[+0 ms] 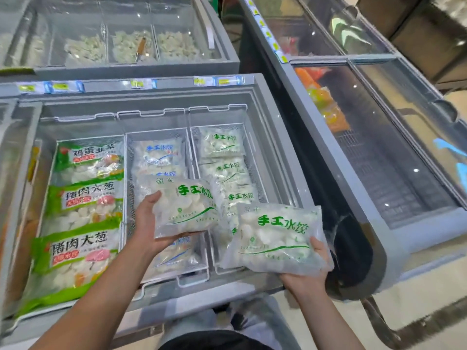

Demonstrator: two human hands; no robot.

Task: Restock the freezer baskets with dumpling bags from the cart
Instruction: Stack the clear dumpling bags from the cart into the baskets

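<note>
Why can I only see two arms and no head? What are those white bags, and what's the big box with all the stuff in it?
The camera sits on the person's head and looks down, so you see only their arms. The left hand holds one bag of frozen dumplings, and the right hand holds another bag. Both bags have green writing. The big box is an open shop freezer. Inside are wire baskets: the right basket has the same green-print bags, the middle basket has blue-print ones, and large green packs lie on the left.
</note>
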